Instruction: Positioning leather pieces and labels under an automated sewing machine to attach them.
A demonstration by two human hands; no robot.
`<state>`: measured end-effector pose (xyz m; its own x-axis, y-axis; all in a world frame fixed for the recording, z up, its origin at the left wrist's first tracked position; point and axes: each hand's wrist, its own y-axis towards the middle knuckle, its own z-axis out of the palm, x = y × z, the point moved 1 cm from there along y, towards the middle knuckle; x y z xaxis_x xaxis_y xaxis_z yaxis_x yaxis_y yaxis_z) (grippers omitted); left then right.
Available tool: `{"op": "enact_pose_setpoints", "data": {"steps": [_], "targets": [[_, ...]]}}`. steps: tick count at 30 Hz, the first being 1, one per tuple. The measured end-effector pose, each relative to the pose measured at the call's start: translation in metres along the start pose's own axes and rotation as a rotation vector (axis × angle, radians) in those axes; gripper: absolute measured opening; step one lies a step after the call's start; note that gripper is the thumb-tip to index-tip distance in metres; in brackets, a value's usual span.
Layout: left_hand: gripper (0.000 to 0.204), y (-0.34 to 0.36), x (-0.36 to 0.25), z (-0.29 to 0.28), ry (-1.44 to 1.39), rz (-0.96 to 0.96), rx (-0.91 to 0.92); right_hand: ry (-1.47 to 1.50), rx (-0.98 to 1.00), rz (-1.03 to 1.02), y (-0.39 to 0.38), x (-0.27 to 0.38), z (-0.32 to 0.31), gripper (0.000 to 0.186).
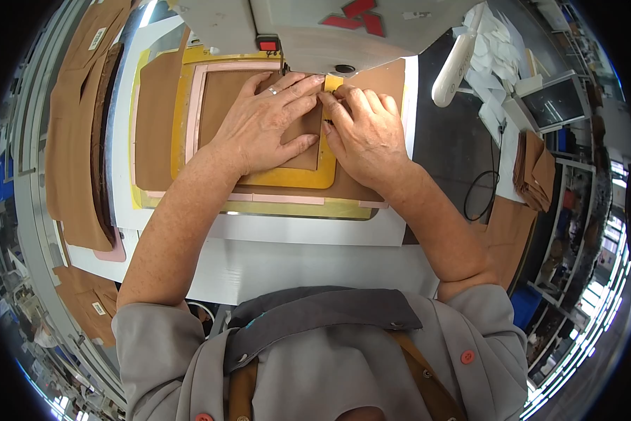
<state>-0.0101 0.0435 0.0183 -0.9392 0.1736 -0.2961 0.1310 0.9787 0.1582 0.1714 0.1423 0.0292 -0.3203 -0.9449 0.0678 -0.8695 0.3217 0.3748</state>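
Observation:
A yellow rectangular frame with a pale inner edge lies on brown fabric, which also shows inside its opening. My left hand rests flat on that fabric within the frame, fingers spread, a ring on one finger. My right hand is closed over the frame's right bar, with thumb and forefinger bent together. Whatever they pinch is too small or too hidden to name. Close above both hands is the white head of a sewing machine, bearing a red switch.
Under the fabric lies a yellow-green template on a white board. Folded brown garment pieces are stacked at the left. To the right are a white handle-shaped part, a small screen, a black cable and folded brown cloth.

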Motion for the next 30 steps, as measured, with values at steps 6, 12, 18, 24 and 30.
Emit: {"op": "enact_pose_setpoints", "data": {"steps": [6, 12, 18, 24, 30], "targets": [[0.059, 0.002, -0.005, -0.002, 0.051, -0.042, 0.050, 0.009, -0.045, 0.010, -0.010, -0.001, 0.003, 0.038], [0.063, 0.005, -0.007, -0.003, 0.046, -0.055, 0.046, 0.027, -0.075, -0.004, -0.011, -0.001, 0.006, 0.037], [0.060, 0.002, -0.008, 0.003, -0.044, -0.032, -0.010, 0.064, -0.104, 0.011, -0.012, -0.002, 0.007, 0.037], [0.060, 0.003, -0.008, 0.000, -0.035, -0.055, 0.026, 0.079, -0.094, 0.027, -0.013, -0.001, 0.008, 0.036], [0.059, 0.002, -0.008, 0.000, -0.029, -0.054, 0.016, 0.090, -0.049, -0.018, -0.014, 0.003, 0.002, 0.038]]}}
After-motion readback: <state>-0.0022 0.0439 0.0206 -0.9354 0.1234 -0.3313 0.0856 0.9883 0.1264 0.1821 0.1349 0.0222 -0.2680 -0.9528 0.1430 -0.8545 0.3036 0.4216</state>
